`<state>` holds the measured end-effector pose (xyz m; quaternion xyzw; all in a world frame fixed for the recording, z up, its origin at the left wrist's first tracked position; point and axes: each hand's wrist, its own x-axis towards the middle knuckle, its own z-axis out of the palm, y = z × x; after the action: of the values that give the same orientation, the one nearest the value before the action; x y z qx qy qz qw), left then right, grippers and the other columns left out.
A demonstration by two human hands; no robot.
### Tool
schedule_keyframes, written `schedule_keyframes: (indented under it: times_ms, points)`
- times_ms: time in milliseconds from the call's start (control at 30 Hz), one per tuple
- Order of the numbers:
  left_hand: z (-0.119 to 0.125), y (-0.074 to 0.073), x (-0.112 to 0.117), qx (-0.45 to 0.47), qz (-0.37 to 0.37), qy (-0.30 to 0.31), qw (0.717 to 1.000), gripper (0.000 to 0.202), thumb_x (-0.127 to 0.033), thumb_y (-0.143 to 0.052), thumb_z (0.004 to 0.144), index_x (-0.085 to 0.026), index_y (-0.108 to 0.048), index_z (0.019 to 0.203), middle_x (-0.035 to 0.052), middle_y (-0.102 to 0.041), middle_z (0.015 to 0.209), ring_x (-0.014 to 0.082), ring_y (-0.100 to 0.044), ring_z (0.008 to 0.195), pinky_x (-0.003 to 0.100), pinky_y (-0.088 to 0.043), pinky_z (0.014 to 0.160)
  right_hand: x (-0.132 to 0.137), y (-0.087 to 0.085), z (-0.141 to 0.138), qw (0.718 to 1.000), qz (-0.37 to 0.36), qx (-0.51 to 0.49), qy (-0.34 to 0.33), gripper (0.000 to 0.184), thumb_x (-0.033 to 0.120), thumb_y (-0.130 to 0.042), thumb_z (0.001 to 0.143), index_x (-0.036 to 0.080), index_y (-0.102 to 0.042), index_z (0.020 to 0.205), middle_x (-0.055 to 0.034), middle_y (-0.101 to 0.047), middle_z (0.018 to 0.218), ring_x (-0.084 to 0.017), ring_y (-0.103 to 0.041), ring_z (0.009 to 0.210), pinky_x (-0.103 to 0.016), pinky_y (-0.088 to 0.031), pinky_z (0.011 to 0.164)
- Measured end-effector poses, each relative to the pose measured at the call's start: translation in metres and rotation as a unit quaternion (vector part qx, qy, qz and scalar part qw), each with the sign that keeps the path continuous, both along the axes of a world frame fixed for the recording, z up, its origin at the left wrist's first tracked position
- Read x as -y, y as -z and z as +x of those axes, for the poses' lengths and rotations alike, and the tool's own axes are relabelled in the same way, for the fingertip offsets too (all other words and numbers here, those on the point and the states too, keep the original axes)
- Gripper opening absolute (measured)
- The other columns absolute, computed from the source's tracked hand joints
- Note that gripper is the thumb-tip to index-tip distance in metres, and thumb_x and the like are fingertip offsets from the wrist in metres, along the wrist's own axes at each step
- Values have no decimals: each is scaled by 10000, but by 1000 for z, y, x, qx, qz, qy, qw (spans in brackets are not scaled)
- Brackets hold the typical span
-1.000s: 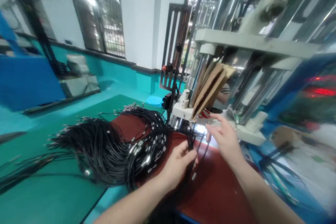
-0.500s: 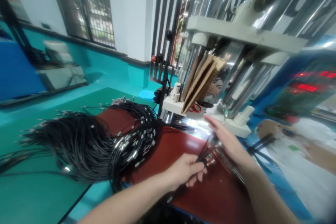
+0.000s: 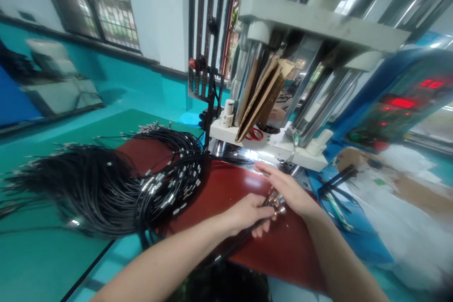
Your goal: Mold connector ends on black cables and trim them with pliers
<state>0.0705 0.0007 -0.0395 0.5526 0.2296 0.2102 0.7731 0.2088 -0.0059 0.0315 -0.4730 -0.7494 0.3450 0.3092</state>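
Note:
My left hand (image 3: 250,217) is closed around a small bundle of black cables (image 3: 238,240), whose tails run down toward the lower left. Metal connector ends (image 3: 276,203) stick out of the fist on the right. Over those ends lies my right hand (image 3: 288,191), fingers stretched out flat toward the upper left. Its palm side is hidden, so contact with the connectors is hard to judge. Left of both hands, a big heap of black cables (image 3: 106,193) with silvery tips and metal sleeves spreads across the work surface.
A dark red mat (image 3: 226,184) covers part of the green table (image 3: 42,264). Behind it stands a press machine (image 3: 318,19) with folded cardboard (image 3: 264,96) and red-handled scissors (image 3: 254,134) on its lower plate. At right are a control panel (image 3: 403,104) and white plastic bags (image 3: 396,217).
My right hand has come down and left, closer to the connector ends beside my left hand. The left hand keeps its hold on the cables. The whole view has shifted slightly.

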Motion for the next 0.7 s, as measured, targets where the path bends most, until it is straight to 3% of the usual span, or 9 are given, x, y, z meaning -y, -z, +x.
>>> schedule_keyframes:
  times_ms: [67,133,200,300,500,700]
  points:
    - [3,2,-1,-20,11,16,1000,245,-359,-542,731,-114,-552,737,-8,-529,503,70,-457,354,175,-345,345,-3,2,2,1000,-7,-5,-10,407,417,-389,876,222,-518,1209,-37,-459,1318,-165,-365,1238,-353,-205,1069]
    - [7,5,-1,-27,23,7,999,258,-370,-525,742,-114,-553,757,-5,-536,512,66,-440,347,166,-318,325,-4,6,-1,998,-55,13,-14,393,425,-384,873,204,-588,1126,-45,-539,1237,-176,-457,1164,-355,-277,1035]
    - [12,8,1,-28,35,-8,999,284,-394,-499,760,-114,-545,769,0,-545,523,64,-440,352,161,-310,323,-4,11,-7,995,-89,32,26,403,433,-365,873,188,-637,1041,-52,-602,1148,-187,-546,1055,-359,-367,967]
    - [18,12,5,-28,38,-1,999,324,-430,-475,771,-111,-533,748,7,-550,533,71,-465,375,171,-345,346,-1,16,-18,993,-65,57,78,401,414,-373,867,164,-670,965,-66,-654,1042,-192,-595,966,-342,-423,893]
    - [19,15,3,-36,19,-50,998,266,-379,-511,742,-123,-488,671,-12,-512,541,51,-424,386,159,-295,347,3,23,-16,992,-33,80,90,411,386,-358,876,138,-672,971,-77,-683,957,-173,-626,898,-277,-464,804]
    - [29,29,6,-71,18,-51,996,202,-304,-490,738,-122,-484,651,-2,-508,545,60,-425,405,173,-293,360,6,39,-12,991,-26,103,82,337,363,-407,864,187,-685,935,-27,-696,901,-168,-629,846,-271,-471,764]
